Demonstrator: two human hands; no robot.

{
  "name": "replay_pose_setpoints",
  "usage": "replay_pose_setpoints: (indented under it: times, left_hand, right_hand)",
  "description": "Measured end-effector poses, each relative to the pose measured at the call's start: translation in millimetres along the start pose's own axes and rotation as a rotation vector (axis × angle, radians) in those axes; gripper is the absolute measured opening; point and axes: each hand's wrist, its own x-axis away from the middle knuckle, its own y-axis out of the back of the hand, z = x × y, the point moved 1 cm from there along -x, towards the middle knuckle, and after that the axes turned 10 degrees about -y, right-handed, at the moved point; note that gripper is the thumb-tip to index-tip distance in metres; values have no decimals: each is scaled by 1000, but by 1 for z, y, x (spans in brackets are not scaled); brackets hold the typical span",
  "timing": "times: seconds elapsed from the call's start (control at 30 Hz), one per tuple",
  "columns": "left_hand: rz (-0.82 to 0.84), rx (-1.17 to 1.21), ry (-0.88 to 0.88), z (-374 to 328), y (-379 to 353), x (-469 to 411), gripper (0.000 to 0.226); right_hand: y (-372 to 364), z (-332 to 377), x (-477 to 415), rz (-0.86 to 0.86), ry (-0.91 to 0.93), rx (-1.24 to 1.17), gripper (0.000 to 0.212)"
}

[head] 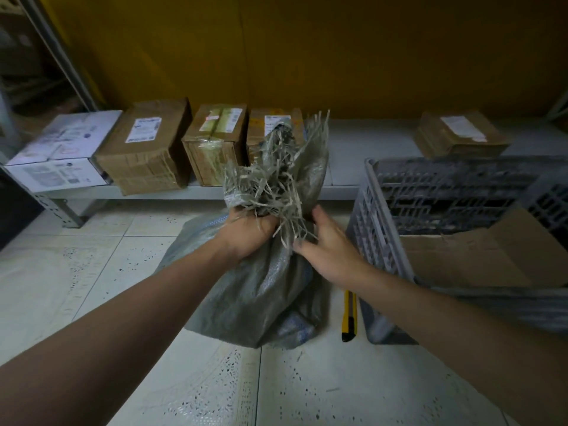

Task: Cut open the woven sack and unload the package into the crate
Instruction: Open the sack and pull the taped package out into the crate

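Note:
A grey-green woven sack stands on the tiled floor in the middle, its frayed top bunched upward. My left hand is closed around the sack's neck just under the loose strands. My right hand sits at the right side of the neck, fingers spread and touching the fabric and strands. A grey plastic crate stands to the right with a brown cardboard box inside it. A yellow and black utility knife lies on the floor between sack and crate. The package inside the sack is hidden.
A low white shelf runs along the yellow wall behind the sack. It holds a white box, three brown parcels side by side, and a flat brown parcel at the right. Tiled floor spreads left and front.

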Motion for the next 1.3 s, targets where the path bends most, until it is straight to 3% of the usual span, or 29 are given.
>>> replay_pose_setpoints:
  times: [0.2, 0.27, 0.3, 0.37, 0.43, 0.47, 0.5, 0.57, 0.63, 0.7, 0.77, 0.83, 0.93, 1.07, 1.13, 1.3]
  left_hand:
    - [-112, 185, 3, -22, 10, 4, 24]
    - [-75, 229, -20, -31, 16, 2, 29]
    - [-21, 137, -54, -36, 21, 1, 33]
    - [52, -77, -135, -46, 32, 1, 30]
    - [-12, -134, -267, -49, 42, -1, 24]
    - [-40, -155, -308, -48, 47, -1, 22]
    - [-50, -131, -299, -45, 49, -1, 18]
    - [9, 55, -229, -38, 51, 2, 13]
    - [108, 171, -226, -34, 48, 2, 24]
    - [114, 106, -222, -25, 44, 0, 32]
    - [63, -140, -195, -20, 43, -4, 22]
    - [6, -201, -157, -15, 42, -7, 18]
    - [-116, 119, -99, -5, 43, -16, 15]
    - [-156, 297, -59, 8, 53, -19, 4]
    - [-209, 323, -30, 13, 57, -21, 13]
    - [-308, 358, -7, 22, 68, -28, 17]
  right_hand:
    - [-4, 29, -10, 59, 171, -121, 83]
    - [0, 40, -15, 53, 249, -147, 46]
    - [3, 49, -15, 46, 211, -233, 21]
    - [6, 58, -20, 28, 25, -467, 20]
    - [4, 67, -18, 4, -118, -575, 6]
    - [4, 62, -20, 53, -154, -636, 12]
    - [4, 60, -23, 149, -248, -870, 20]
    - [6, 57, -19, 119, -246, -985, 25]
    - [12, 56, -20, 121, -196, -1001, 28]
    - [18, 55, -21, 88, -115, -972, 43]
    - [26, 54, -21, 76, -17, -832, 31]
    - [36, 52, -24, -11, 23, -667, 17]
    - [50, 46, -34, -160, 48, -341, 7]
    - [64, 37, -34, -223, 18, -328, 9]
    - [72, 30, -35, -241, 5, -369, 6]
    - [97, 18, -41, -273, -15, -517, 27]
